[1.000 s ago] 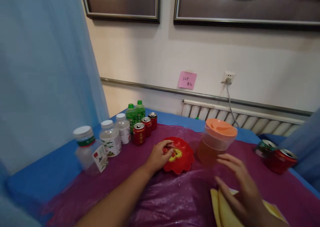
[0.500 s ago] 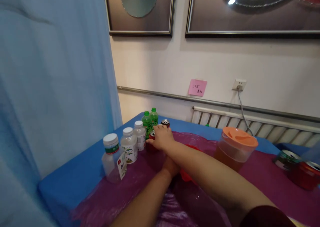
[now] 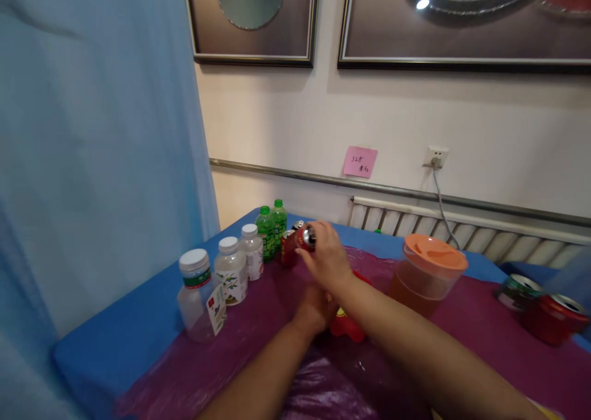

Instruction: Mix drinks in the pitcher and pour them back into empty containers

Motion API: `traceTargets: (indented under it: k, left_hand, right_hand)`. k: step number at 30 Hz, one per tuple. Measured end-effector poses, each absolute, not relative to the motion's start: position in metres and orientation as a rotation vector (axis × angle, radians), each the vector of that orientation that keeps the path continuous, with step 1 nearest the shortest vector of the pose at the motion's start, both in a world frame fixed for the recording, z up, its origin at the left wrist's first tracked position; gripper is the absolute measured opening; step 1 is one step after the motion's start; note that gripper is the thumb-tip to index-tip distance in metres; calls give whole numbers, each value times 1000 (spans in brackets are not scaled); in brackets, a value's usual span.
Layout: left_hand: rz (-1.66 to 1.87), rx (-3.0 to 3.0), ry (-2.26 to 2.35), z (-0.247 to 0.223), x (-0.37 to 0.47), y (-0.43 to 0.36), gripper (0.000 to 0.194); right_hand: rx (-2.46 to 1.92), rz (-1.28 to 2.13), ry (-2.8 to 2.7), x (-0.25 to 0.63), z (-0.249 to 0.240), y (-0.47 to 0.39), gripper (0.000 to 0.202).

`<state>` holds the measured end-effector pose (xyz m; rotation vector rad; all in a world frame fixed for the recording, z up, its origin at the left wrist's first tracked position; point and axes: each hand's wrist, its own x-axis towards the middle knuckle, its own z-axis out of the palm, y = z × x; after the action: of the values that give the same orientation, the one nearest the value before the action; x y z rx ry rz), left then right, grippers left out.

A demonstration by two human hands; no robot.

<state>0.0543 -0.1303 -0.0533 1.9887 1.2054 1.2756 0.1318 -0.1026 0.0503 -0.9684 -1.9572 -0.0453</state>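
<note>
My right hand (image 3: 329,257) is closed round a dark red can (image 3: 299,240), which tilts with its top toward the right. Below it, my left hand (image 3: 316,312) is beside a red object (image 3: 346,324) with a wavy edge; its fingers are mostly hidden behind my right forearm. Just behind the held can stand another red can and a black-topped can (image 3: 298,225). Two green bottles (image 3: 265,232) are to the left of them. Nearer the front, two white-capped bottles (image 3: 232,272) and a larger clear jar (image 3: 196,309) stand in a row.
An orange-lidded pitcher (image 3: 427,281) with brown liquid stands right of my right forearm. A green can (image 3: 519,292) and a wide red can (image 3: 556,318) are at the far right. Purple plastic film (image 3: 240,352) covers much of the blue table (image 3: 111,331).
My right hand has moved right and lifted the dark red can, now tilted. The view has shifted slightly, and more of the red object by my left hand shows.
</note>
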Motion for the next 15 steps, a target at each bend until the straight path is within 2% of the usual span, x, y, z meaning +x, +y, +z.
traceTargets:
  k: [5, 8, 11, 15]
  left_hand:
    - [1521, 2083, 1388, -30, 57, -141, 22]
    - [1607, 2164, 1412, -23, 58, -140, 37]
    - [1412, 2323, 1337, -21, 58, -139, 60]
    - [1135, 2450, 1234, -22, 62, -140, 70]
  right_hand:
    - [-897, -209, -1785, 225, 28, -125, 53]
    - [-909, -196, -1852, 257, 5, -136, 57]
    - [-874, -104, -1833, 270, -16, -141, 62]
    - [-844, 17, -1831, 276, -29, -144, 69]
